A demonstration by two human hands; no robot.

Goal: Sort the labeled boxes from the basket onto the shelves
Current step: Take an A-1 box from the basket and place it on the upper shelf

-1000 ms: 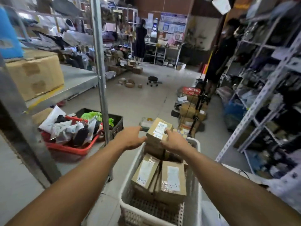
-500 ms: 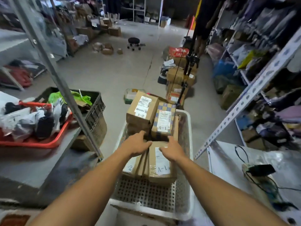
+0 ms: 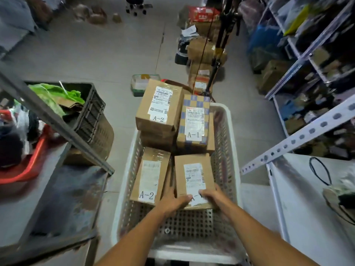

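Observation:
A white perforated basket (image 3: 228,150) stands on the floor below me with several labeled cardboard boxes inside. Both hands grip the near right box marked A-1 (image 3: 194,169): my left hand (image 3: 171,202) curls round its near left corner and my right hand (image 3: 213,196) round its near right corner, covering part of the label. An A-2 box (image 3: 149,175) leans beside it on the left. At the far end a larger A-2 box (image 3: 159,106) and a checkered A-1 box (image 3: 194,121) sit on top of other boxes.
A grey metal shelf (image 3: 57,198) with a slanted upright lies at left, bearing a red tray (image 3: 32,166) of bags. A black crate (image 3: 92,116) stands behind it. A white surface (image 3: 307,208) with cables is at right, under perforated shelving (image 3: 299,139). Parcels and a tripod stand beyond the basket.
My head has tilted down and closer to the basket. Both hands went from the far top box to the near A-1 box and slid back to grip its near corners.

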